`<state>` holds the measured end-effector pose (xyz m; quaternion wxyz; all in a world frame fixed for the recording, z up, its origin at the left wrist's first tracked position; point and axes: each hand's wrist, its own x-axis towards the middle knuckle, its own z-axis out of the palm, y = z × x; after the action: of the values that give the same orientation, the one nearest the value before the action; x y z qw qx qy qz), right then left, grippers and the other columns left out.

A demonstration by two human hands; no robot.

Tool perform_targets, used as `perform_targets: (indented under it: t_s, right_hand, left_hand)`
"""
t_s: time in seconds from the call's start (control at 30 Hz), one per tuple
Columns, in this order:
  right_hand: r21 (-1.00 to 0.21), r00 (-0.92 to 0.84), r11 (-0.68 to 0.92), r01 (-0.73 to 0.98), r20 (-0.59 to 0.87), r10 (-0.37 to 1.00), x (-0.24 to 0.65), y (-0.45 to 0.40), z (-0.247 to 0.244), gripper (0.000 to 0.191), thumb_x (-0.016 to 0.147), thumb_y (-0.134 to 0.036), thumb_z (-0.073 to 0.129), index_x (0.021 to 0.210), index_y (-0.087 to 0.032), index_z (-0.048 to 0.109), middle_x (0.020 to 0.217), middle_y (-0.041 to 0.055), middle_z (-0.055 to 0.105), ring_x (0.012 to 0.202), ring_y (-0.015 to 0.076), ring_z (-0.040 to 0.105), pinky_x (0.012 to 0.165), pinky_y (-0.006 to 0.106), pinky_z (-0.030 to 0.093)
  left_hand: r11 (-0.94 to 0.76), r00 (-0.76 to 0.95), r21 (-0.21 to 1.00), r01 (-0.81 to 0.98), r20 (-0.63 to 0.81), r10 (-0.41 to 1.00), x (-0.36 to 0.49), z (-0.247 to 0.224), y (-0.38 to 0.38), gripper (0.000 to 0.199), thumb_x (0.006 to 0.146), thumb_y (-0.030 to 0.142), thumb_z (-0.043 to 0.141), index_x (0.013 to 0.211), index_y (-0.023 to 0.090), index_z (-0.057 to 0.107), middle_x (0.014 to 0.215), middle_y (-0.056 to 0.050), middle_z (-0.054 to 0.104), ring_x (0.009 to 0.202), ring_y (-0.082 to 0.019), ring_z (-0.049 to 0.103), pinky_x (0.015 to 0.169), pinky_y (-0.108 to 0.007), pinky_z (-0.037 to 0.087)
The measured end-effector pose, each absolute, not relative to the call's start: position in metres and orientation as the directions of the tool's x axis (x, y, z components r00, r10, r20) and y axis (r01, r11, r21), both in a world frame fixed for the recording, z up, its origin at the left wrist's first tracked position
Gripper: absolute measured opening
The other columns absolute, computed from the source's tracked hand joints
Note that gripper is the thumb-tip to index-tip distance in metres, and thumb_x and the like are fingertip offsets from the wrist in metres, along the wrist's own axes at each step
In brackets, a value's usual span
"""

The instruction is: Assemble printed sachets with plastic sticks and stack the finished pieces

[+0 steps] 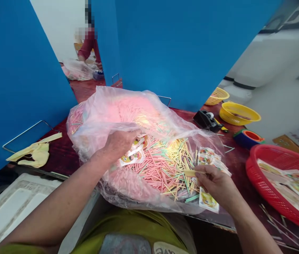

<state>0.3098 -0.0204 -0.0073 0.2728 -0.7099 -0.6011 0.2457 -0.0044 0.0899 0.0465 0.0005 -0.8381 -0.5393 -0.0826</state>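
Note:
A large clear plastic bag [91, 116] lies open on the table, full of thin pink, yellow and green sticks [152, 162]. Over its left part, my left hand [121, 143] is closed on small printed packets [132, 157], its fingertips partly hidden. My right hand [215, 181], at the bag's right side, pinches a few pale yellow sticks [190, 173] between thumb and fingers. More printed packets [208, 201] lie beneath and behind that hand, at the bag's right edge.
A red basket [255, 176] with printed sheets stands at right. Behind it are tape rolls [244, 137], a black tape dispenser [206, 120] and yellow baskets [239, 114]. A yellow glove-like item [37, 153] lies left. Blue panels [162, 53] rise behind; another person [88, 47] shows beyond.

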Motion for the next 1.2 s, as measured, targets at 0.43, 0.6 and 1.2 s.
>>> perform_targets:
  t_s: [0.43, 0.6, 1.2]
  right_hand:
    - [-0.349, -0.150, 0.172, 0.921, 0.089, 0.985, 0.295, -0.031, -0.029, 0.023, 0.080, -0.015, 0.039, 0.063, -0.019, 0.054, 0.071, 0.0065, 0.056, 0.064, 0.0162, 0.053, 0.058, 0.027, 0.041]
    - [-0.587, -0.050, 0.146, 0.797, 0.176, 0.983, 0.296, -0.037, -0.013, 0.023, 0.084, -0.023, 0.042, 0.066, -0.019, 0.055, 0.065, 0.0035, 0.054, 0.064, 0.0156, 0.053, 0.061, 0.027, 0.044]
    - [-0.630, 0.118, 0.387, 0.674, 0.608, 0.785, 0.282, -0.046, -0.020, 0.018, 0.082, -0.009, 0.051, 0.094, -0.021, 0.059, 0.090, 0.0061, 0.061, 0.087, 0.0172, 0.059, 0.072, 0.031, 0.051]
  left_hand:
    - [-0.529, 0.599, 0.493, 0.691, 0.020, 0.800, 0.051, 0.041, 0.069, 0.018, 0.088, 0.028, 0.041, 0.091, 0.019, 0.055, 0.079, -0.003, 0.063, 0.071, -0.016, 0.057, 0.061, -0.025, 0.039]
    - [-0.690, 0.771, 0.359, 0.628, -0.164, 0.616, 0.090, 0.016, 0.059, 0.020, 0.087, 0.028, 0.042, 0.084, 0.020, 0.059, 0.079, -0.005, 0.064, 0.072, -0.020, 0.058, 0.056, -0.027, 0.035]
    - [-0.703, 0.695, 0.409, 0.582, 0.198, 0.691, 0.101, -0.016, 0.038, 0.024, 0.090, 0.032, 0.045, 0.079, 0.018, 0.061, 0.080, -0.003, 0.062, 0.084, -0.018, 0.052, 0.080, -0.035, 0.033]
